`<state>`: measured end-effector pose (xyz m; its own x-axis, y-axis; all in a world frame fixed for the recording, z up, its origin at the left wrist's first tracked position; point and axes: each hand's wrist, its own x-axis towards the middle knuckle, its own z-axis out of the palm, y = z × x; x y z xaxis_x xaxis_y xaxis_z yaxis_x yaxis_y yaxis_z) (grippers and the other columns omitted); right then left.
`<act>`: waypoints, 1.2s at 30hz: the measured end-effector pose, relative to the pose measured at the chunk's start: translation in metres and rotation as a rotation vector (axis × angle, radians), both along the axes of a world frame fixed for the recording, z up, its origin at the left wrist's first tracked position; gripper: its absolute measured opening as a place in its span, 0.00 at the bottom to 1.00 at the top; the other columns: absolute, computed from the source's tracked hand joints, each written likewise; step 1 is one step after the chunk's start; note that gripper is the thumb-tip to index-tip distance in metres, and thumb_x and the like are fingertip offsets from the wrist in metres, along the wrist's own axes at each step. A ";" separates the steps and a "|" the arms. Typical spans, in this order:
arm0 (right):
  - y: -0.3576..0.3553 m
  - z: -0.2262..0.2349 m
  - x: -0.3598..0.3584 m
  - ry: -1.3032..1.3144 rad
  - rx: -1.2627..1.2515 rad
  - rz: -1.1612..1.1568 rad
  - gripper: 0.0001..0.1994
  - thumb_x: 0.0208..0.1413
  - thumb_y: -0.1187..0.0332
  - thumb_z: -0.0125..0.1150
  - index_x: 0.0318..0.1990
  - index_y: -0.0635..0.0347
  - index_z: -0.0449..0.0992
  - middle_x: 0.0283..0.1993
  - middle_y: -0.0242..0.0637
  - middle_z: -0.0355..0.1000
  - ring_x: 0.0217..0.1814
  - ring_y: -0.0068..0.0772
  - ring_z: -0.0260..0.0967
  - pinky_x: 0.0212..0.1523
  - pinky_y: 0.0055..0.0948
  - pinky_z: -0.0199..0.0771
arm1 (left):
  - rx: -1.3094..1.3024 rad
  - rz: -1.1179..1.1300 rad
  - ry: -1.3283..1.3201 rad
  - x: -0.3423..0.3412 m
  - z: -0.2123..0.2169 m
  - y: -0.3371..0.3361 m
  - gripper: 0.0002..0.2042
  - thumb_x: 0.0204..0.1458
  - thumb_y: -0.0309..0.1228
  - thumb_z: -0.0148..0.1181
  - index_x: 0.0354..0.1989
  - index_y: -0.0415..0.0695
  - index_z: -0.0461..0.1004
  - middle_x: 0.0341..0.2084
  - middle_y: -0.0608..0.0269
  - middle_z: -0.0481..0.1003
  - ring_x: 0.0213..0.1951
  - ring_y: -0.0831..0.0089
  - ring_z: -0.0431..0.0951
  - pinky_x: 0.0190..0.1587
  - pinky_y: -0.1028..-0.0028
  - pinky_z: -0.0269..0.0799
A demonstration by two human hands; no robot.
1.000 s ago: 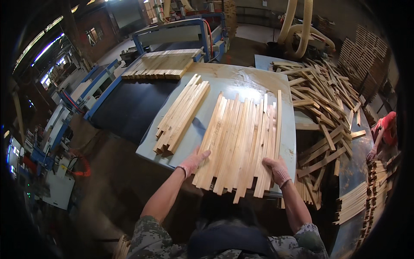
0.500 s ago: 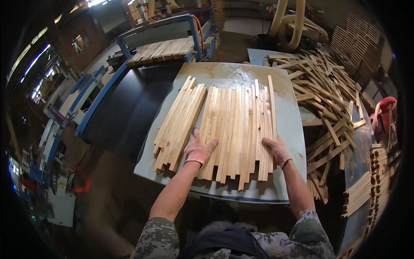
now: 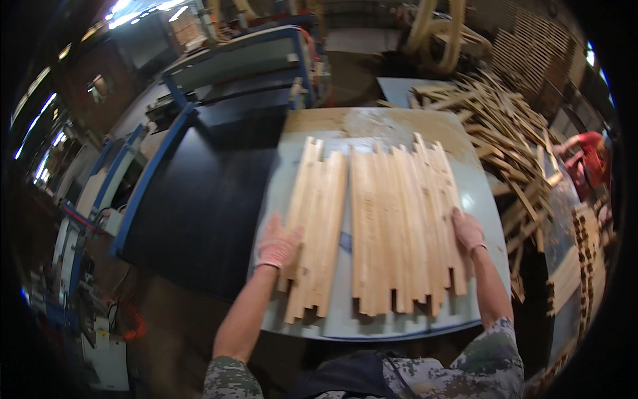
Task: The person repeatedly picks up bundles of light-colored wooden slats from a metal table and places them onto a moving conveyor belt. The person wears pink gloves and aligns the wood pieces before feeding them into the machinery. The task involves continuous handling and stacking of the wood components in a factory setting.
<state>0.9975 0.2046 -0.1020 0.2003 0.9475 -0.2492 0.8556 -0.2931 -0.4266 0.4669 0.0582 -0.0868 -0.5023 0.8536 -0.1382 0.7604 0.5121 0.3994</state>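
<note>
The person stands at the near edge of a grey work table on which two groups of light wooden slats lie flat, their long sides running from near to far. The smaller group of slats lies on the left part of the table, and the wider group of slats lies on the right part; a narrow strip of bare table shows between them.

The left hand, in a thin pink glove, rests flat with spread fingers on the near left side of the smaller group. It presses on top of the slats and does not close around any of them. The right hand, in the same kind of glove, lies open against the right edge of the wider group, fingers pointing far, and it touches the outer slats without gripping them.

To the left of the table is a dark blue-framed machine bed. To the right, a loose heap of wood strips is piled, and at the far right another person in a red garment is partly visible.
</note>
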 end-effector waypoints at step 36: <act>-0.128 0.038 -0.851 0.714 -0.269 0.411 0.26 0.65 0.51 0.68 0.58 0.66 0.81 0.46 0.37 0.84 0.41 0.30 0.79 0.46 0.36 0.80 | -0.090 0.238 0.252 -0.691 0.013 -0.121 0.46 0.65 0.67 0.47 0.81 0.44 0.57 0.82 0.44 0.52 0.83 0.50 0.46 0.83 0.50 0.33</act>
<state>0.1470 0.0765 -0.0643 -0.4352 0.8010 -0.4111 0.4694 -0.1878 -0.8628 -0.2243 -0.0625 -0.0737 -0.7132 0.6988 -0.0544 0.6846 0.7112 0.1598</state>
